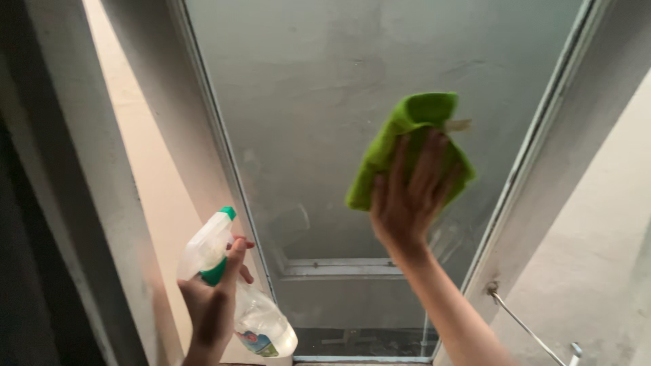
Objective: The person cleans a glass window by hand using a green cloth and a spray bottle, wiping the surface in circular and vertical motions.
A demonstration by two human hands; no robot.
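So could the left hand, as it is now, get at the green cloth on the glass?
Probably not freely. The left hand is wrapped around a spray bottle, low beside the window frame. The green cloth sits higher on the glass pane, pressed flat under the right hand.

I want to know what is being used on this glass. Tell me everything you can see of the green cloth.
The green cloth is bright lime, soft and fuzzy-looking, like microfibre. It is bunched and folded, not spread flat, with a pale tag sticking out at its upper right edge. The right hand presses it flat against the cloudy glass pane, fingers spread over its lower part, so the cloth shows above and to both sides of them. It sits right of the pane's middle. Nothing else touches it.
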